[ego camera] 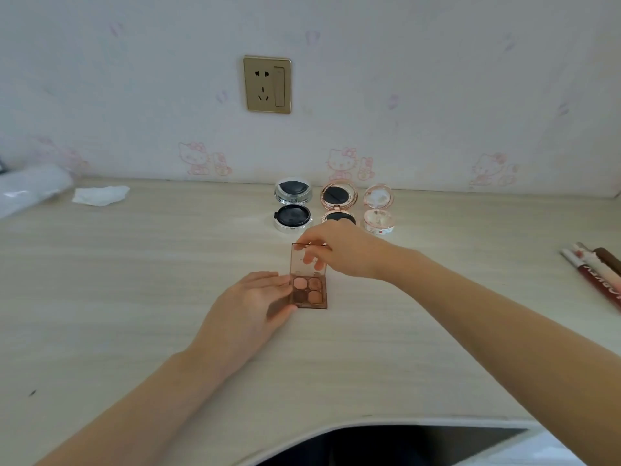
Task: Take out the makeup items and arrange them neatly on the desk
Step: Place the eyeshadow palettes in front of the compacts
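Palette, small brown square four-pan eyeshadow compact (309,292), lies mid-bench (134,264), lid upright away from person; right hand (339,252) fingers pinch lid top, left hand (258,297) fingers clamp base's left edge.

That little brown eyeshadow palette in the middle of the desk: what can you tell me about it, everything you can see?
The small square brown translucent plastic eyeshadow palette lies open on the pale wood-grain desk, in front of three open round compacts. Its base holds pans in pink, brown and peach shades. Its see-through tinted lid stands raised on the far side. The right hand pinches the lid's top edge, while the left hand grips the base at its left side.
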